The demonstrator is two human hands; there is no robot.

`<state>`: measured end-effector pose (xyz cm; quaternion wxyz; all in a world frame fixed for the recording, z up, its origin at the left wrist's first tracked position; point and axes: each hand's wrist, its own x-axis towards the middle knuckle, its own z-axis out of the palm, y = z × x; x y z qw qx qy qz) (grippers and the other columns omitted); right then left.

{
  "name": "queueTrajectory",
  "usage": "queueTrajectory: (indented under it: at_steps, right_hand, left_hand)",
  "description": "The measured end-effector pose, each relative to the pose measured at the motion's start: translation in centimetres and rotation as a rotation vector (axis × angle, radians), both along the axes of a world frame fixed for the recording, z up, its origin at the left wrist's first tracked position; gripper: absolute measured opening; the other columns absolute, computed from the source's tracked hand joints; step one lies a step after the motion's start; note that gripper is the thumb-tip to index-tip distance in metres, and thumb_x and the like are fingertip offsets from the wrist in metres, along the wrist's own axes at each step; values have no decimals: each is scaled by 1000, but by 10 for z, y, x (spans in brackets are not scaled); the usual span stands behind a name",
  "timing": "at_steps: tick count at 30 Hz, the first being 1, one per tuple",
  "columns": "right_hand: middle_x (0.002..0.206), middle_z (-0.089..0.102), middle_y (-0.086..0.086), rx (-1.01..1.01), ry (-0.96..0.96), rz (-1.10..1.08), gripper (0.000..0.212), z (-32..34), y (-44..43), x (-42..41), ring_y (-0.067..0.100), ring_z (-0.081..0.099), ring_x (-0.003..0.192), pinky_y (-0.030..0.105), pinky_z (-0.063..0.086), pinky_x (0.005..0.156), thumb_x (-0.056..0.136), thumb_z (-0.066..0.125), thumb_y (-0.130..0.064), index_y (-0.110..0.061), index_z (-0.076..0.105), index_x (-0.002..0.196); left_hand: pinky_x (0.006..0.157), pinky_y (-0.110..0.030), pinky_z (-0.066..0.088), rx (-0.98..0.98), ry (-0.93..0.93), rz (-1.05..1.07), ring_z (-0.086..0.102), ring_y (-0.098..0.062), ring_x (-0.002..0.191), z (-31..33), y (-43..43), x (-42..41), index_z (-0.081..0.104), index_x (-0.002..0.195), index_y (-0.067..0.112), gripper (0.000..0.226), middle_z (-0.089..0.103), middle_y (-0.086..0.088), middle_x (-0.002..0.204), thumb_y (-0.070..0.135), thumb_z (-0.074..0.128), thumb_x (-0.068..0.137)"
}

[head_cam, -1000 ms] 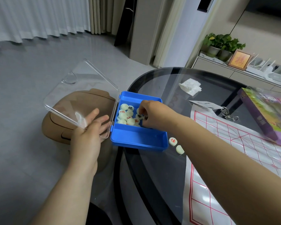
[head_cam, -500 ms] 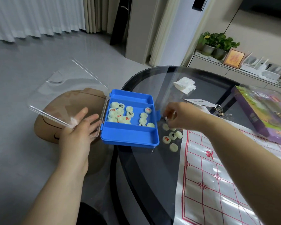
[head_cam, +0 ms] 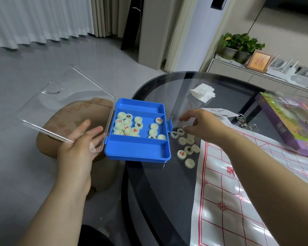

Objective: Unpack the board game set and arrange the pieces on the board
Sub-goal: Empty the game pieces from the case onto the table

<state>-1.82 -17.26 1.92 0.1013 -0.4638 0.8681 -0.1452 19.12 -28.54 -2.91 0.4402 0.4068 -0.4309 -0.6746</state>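
1. Partway unpacked: several xiangqi pieces [head_cam: 185, 148] lie on the glass desk [head_cam: 158, 201] between the blue case [head_cam: 137, 151] and the paper board [head_cam: 238, 201]. More fill the case's middle compartment, and none are arranged on the grid.
2. The left hand [head_cam: 78, 148], fingers straight, braces the clear lid [head_cam: 60, 103]. The right hand [head_cam: 203, 125] hovers half-curled over the loose pieces; I cannot tell if it holds one.
3. Legible: 炮, 車, 仕 on pieces; 楚 on the board.

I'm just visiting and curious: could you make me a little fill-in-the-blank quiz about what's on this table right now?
1. The left hand props open the clear plastic lid of the ____ plastic box.
2. The pale round game pieces inside the box lie in its ____ compartment.
3. The right hand is above loose pieces lying on the round ____ table.
4. The white board sheet bears a grid of ____ lines.

Missing words: blue; middle; glass; red.
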Motion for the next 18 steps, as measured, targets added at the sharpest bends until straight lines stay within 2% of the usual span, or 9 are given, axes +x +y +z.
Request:
queueTrajectory:
  at_steps: [2, 5, 9, 11, 13, 14, 16, 18]
  right_hand:
    - [120, 56, 4, 20, 21, 8, 28, 1, 3, -3, 8, 47, 87, 20, 41, 76, 86, 59, -12, -16, 61, 113]
    - [117, 57, 3, 70, 56, 43, 26, -1, 2, -2, 9, 46, 84, 14, 38, 62, 87, 57, -12, -16, 63, 112]
    - [111, 61, 2, -110, 75, 31, 25, 8, -3, 9, 9, 46, 78, 13, 34, 59, 86, 56, -10, -13, 62, 111]
    - [106, 59, -2, -137, 65, 115, 26, 18, -11, 22, 8, 46, 81, 11, 35, 61, 86, 57, -12, -13, 61, 112]
    - [109, 57, -3, -5, 79, 232, 30, 22, -23, 35, 9, 47, 84, 9, 36, 59, 86, 59, -16, -17, 59, 116]
    - [113, 56, -2, 90, 104, 273, 33, 21, -31, 40, 12, 49, 87, 10, 37, 64, 86, 59, -18, -18, 57, 119]
    - [124, 53, 0, 230, 132, 295, 41, 15, -44, 46, 16, 52, 100, 20, 39, 78, 85, 59, -22, -21, 50, 126]
    - [129, 48, 1, 255, 89, 300, 48, 10, -52, 51, 15, 49, 102, 25, 39, 83, 84, 61, -26, -23, 45, 130]
  left_hand:
    - [57, -9, 49, -4, -3, 0, 61, -3, 82, -1, 0, 0, 49, 124, 14, 32, 61, 7, 88, 8, 39, 94]
    - [61, -14, 48, -12, 7, -9, 61, -3, 83, 0, 2, 0, 48, 124, 15, 32, 61, 7, 88, 8, 38, 94]
    - [66, -17, 44, -10, 29, -11, 60, -5, 82, 1, 3, -1, 46, 127, 11, 35, 61, -4, 99, 6, 37, 94]
    - [64, -17, 43, -4, 34, -11, 59, -4, 80, 1, 4, -1, 46, 127, 11, 35, 59, -6, 103, 6, 37, 94]
    - [64, -17, 42, 6, 40, -15, 59, -3, 79, 2, 5, -1, 47, 127, 12, 34, 59, -4, 102, 7, 37, 94]
    - [64, -17, 42, 12, 44, -15, 59, -3, 79, 3, 5, -1, 47, 127, 12, 34, 59, -5, 103, 6, 38, 94]
    - [63, -16, 43, 18, 46, -13, 59, -4, 79, 3, 5, -1, 47, 126, 13, 34, 59, -6, 103, 6, 37, 94]
    - [63, -15, 43, 23, 43, -19, 59, -3, 79, 3, 5, -1, 48, 124, 14, 33, 60, -5, 99, 6, 38, 94]
